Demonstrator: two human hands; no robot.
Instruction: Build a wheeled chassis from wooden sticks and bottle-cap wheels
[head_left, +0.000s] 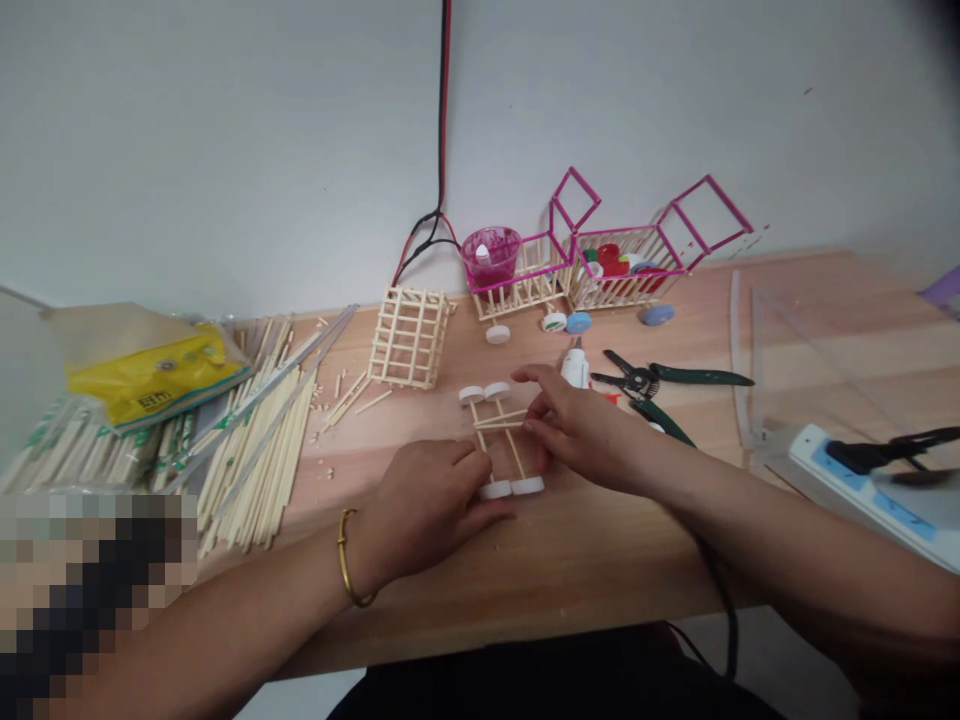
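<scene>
A small chassis of thin wooden sticks with white disc wheels (513,455) lies on the table in front of me. My left hand (427,500), a gold bangle on its wrist, holds the chassis at its near left corner, fingers curled over the axle beside a wheel. Between the thumb and fingers of my right hand (570,425) is the end of a thin wooden stick (499,424), which reaches across the axles. Its index finger sticks out above. Just beyond that hand stands a white glue gun (575,365), partly hidden.
Behind are a stick basket (410,338) and two purple-rimmed stick carts (525,290) (622,270), holding a purple cup (492,258) and bottle caps (619,262). Green-handled pruning shears (697,376) and a power strip (862,480) lie right; loose sticks (255,460) and a yellow packet (165,370) left.
</scene>
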